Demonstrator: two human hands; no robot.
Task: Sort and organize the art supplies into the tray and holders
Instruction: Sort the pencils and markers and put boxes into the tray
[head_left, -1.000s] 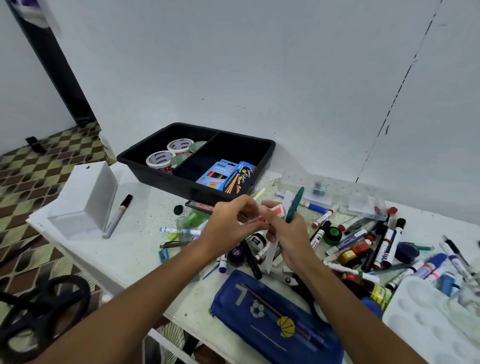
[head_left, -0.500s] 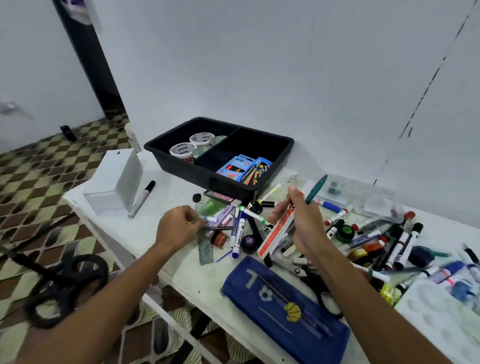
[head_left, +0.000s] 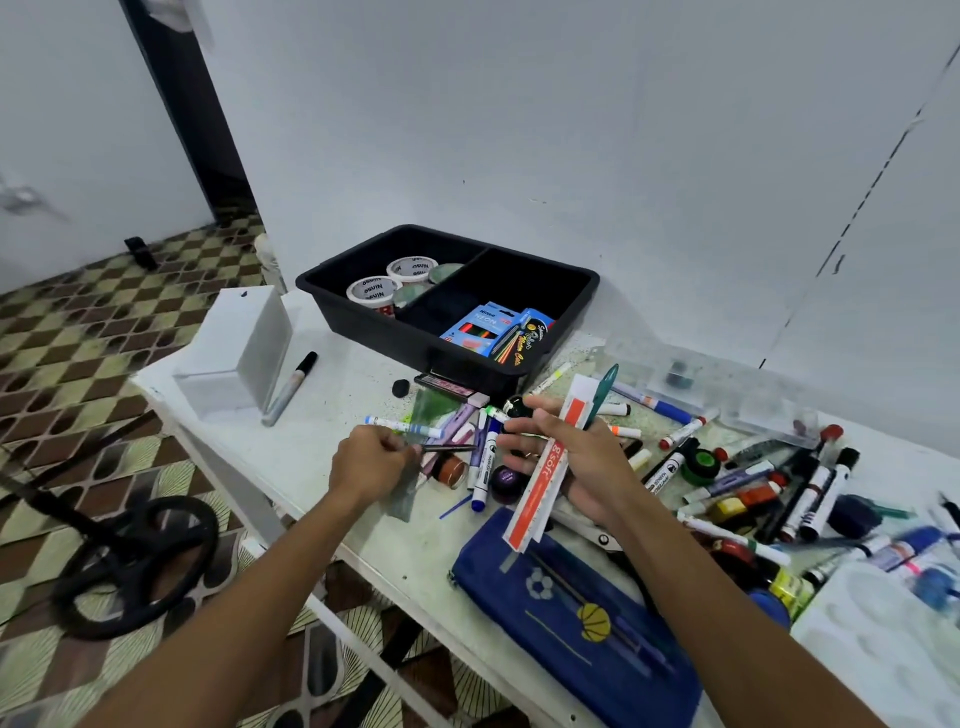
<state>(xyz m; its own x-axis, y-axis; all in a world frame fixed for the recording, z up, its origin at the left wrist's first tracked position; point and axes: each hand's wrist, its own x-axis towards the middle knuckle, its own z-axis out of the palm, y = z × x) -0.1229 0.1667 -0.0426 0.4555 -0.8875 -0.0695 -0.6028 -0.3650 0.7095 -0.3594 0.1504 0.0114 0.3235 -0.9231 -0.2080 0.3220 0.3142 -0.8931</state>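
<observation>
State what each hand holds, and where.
Right hand grips an orange-and-white ruler with a teal pen, mid-length. Left hand pinches a thin dark pen by one end.

White wall (head_left: 571, 130) behind table. Checkered floor (head_left: 67, 332) at left; black chair base (head_left: 130, 566) on it (tangled-looking, blurred). Dark doorway (head_left: 192, 119) beyond.
</observation>
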